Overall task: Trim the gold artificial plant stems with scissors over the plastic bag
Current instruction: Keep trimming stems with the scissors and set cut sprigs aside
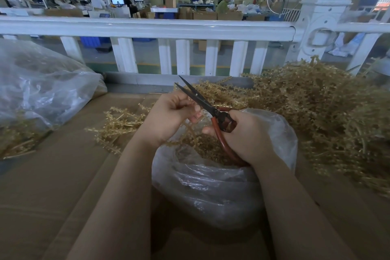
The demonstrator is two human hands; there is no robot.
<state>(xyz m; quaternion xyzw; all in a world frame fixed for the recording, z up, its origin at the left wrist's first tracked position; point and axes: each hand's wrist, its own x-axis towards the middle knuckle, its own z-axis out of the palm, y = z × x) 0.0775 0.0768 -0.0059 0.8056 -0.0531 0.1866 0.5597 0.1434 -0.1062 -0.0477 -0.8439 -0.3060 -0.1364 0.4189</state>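
My right hand (245,135) grips the red handles of the scissors (197,97), whose dark blades point up and to the left, slightly parted. My left hand (168,115) has its fingers curled around a thin gold stem (191,133) right beside the blades. The stem's sprigs hang down over the open clear plastic bag (211,186), which holds gold trimmings. A big heap of gold stems (316,112) lies to the right. A smaller bunch of gold stems (118,122) lies left of my hands.
Everything lies on a brown cardboard surface (52,186). A large clear bag with gold pieces (38,95) sits at the left. A white railing (147,27) runs across just behind the work area, with a workshop and seated people beyond it.
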